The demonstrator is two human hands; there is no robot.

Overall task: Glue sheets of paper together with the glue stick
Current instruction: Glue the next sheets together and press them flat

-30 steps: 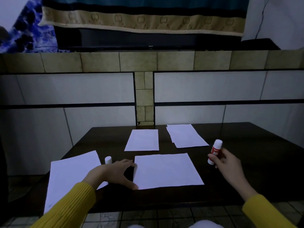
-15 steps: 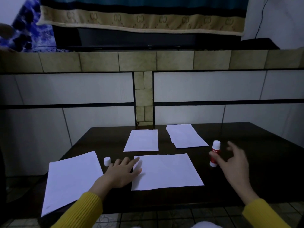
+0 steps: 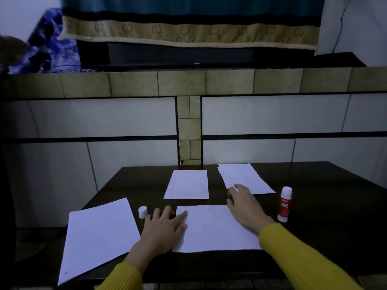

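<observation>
A white sheet of paper (image 3: 215, 229) lies in front of me on the dark table (image 3: 326, 216). My left hand (image 3: 165, 229) rests flat on its left edge, fingers spread. My right hand (image 3: 245, 206) reaches over the sheet's far right corner, fingers relaxed, near the stack of sheets (image 3: 243, 177) at the back right. The red and white glue stick (image 3: 284, 204) stands upright to the right, uncapped, with no hand on it. Its white cap (image 3: 142, 212) stands left of my left hand.
Another sheet (image 3: 187, 185) lies at the back middle, and a large sheet (image 3: 96, 235) hangs over the table's left front corner. A tiled wall rises just behind the table.
My right hand set the glue stick upright on the table, let go and moved left over the front sheet. My left hand flattened onto the sheet's left edge.
</observation>
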